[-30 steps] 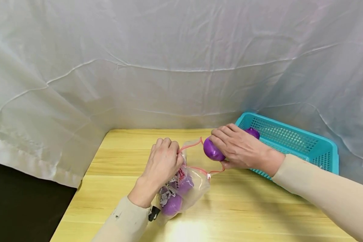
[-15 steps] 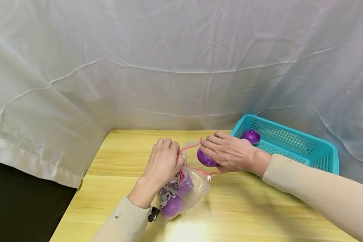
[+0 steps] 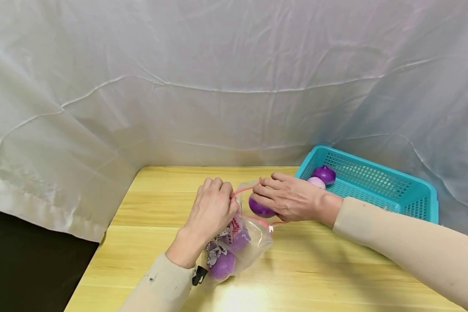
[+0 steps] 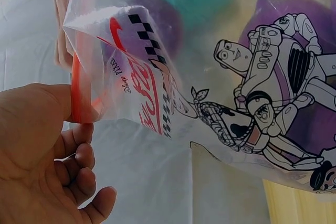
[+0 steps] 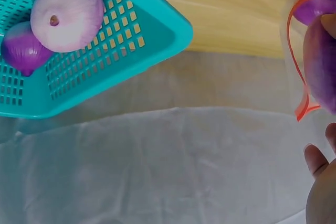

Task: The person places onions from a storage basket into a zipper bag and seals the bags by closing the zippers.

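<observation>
My left hand (image 3: 212,212) pinches the red-trimmed edge of a clear zip bag (image 4: 205,61) printed with cartoon figures. Inside the bag, low down, lie purple onions (image 3: 222,265). My right hand (image 3: 286,197) grips another purple onion (image 3: 260,206) at the bag's mouth, where the red zip strip (image 5: 295,51) runs beside it. A white slider (image 3: 271,229) sits on that strip. Part of the held onion is hidden under my fingers. Seen from the left wrist, the thumb and finger press the red edge while the other fingers curl loosely below.
Right of the bag stands a teal mesh basket (image 3: 378,167), close to the grey curtain (image 3: 234,112). It holds a purple onion (image 5: 25,48) and a paler onion (image 5: 68,14). The wooden table (image 3: 152,247) ends at the left, beside a dark area.
My right hand has moved left, carrying the onion from beside the basket to the bag's mouth. The paler onion has come into view in the basket. My left hand stays in place.
</observation>
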A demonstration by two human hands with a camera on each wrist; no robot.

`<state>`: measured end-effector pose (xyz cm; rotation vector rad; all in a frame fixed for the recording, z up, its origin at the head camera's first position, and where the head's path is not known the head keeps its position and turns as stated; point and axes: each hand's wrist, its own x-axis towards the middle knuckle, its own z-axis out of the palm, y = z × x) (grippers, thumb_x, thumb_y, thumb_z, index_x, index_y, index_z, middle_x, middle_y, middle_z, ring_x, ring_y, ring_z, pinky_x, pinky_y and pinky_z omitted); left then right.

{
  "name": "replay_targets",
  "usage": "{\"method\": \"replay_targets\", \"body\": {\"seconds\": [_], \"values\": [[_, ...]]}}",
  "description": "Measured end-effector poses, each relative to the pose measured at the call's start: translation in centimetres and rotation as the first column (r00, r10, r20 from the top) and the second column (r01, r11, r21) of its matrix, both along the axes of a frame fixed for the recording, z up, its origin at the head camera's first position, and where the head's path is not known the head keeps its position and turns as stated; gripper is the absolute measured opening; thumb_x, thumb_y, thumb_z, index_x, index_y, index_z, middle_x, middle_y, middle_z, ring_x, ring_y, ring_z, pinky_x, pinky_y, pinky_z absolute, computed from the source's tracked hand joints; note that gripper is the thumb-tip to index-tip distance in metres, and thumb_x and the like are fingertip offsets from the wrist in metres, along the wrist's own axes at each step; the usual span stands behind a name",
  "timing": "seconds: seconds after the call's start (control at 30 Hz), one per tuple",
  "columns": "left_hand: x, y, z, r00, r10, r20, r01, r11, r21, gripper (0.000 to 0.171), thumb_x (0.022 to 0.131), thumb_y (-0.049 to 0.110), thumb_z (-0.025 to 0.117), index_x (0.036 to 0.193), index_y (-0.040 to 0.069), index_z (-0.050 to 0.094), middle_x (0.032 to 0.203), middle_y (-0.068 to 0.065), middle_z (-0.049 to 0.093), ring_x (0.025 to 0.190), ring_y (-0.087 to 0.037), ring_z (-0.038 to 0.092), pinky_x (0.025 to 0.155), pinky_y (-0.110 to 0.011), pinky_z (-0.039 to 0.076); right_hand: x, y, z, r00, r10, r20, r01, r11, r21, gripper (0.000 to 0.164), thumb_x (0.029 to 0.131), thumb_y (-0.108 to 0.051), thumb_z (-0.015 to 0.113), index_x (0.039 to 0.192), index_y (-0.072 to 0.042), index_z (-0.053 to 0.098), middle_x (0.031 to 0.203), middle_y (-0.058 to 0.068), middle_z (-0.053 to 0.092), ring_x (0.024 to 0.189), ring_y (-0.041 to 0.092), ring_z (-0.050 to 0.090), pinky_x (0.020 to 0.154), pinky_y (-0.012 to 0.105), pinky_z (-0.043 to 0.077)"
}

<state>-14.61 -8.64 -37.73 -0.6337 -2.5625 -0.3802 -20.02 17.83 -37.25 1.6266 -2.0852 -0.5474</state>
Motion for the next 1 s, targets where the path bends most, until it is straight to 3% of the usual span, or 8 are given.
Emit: {"method": "replay_targets", "body": {"seconds": [0.17,0.33,0.53,0.7,0.87,1.0], "values": [[0.1,-0.3,0.0,1.0,-0.002,0.005,0.002,1.0,0.018,0.012,0.09,0.018,0.067,0.081,0.013,0.062,0.079,-0.001,0.053,0.076,-0.024,0.046,0.069,-0.036,0.039,0.1,0.2,0.2,0.999,-0.042,-0.03,0.043,0.999,0.031,0.071,0.09,-0.045,0.071,0.15,-0.011,0.052,0.146,0.008,0.059,0.132,0.029,0.056,0.101,0.041,0.048],[0.1,-0.6,-0.1,1.0,0.002,0.011,-0.002,1.0,0.03,0.012,0.091,0.018,0.068,0.082,0.012,0.063,0.08,-0.002,0.054,0.076,-0.025,0.046,0.069,-0.036,0.039,0.1,0.5,-0.1,0.998,-0.053,-0.024,0.053,0.998,0.012,0.074,0.088,-0.049,0.074,0.148,-0.01,0.055,0.144,0.009,0.061,0.128,0.028,0.057,0.097,0.04,0.048],[0.1,-0.5,-0.3,1.0,-0.004,0.011,0.003,1.0,0.024,0.012,0.091,0.018,0.068,0.082,0.012,0.063,0.08,-0.002,0.054,0.076,-0.025,0.046,0.07,-0.036,0.039,0.4,1.2,-1.1,0.996,-0.084,0.005,0.084,0.992,-0.092,0.066,0.089,-0.049,0.074,0.138,-0.008,0.058,0.134,0.008,0.065,0.119,0.027,0.059,0.091,0.039,0.048],[0.2,-0.3,-0.3,1.0,-0.015,0.01,0.015,0.999,0.032,0.009,0.088,0.015,0.067,0.081,0.012,0.062,0.079,-0.002,0.054,0.076,-0.025,0.046,0.07,-0.035,0.039,1.2,2.6,-1.2,0.989,-0.125,0.078,0.139,0.966,-0.219,0.051,0.092,-0.038,0.073,0.131,-0.007,0.061,0.122,0.008,0.067,0.113,0.029,0.061,0.092,0.042,0.05],[0.4,-0.4,-0.3,1.0,-0.005,0.018,0.005,0.999,0.04,0.011,0.09,0.016,0.067,0.081,0.012,0.062,0.079,-0.002,0.054,0.076,-0.024,0.044,0.07,-0.035,0.038,1.3,4.8,-0.4,0.978,-0.157,0.139,0.192,0.938,-0.29,0.037,0.102,-0.033,0.061,0.125,-0.005,0.062,0.119,0.011,0.066,0.11,0.032,0.06,0.091,0.046,0.047],[0.5,-0.5,-0.3,1.0,0.004,0.019,-0.005,0.999,0.048,0.012,0.091,0.016,0.067,0.081,0.012,0.062,0.079,-0.002,0.054,0.076,-0.024,0.045,0.07,-0.035,0.039,1.0,7.2,0.1,0.972,-0.199,0.128,0.231,0.914,-0.334,0.041,0.109,-0.037,0.042,0.122,-0.003,0.062,0.116,0.013,0.066,0.106,0.034,0.059,0.086,0.046,0.047]]}}
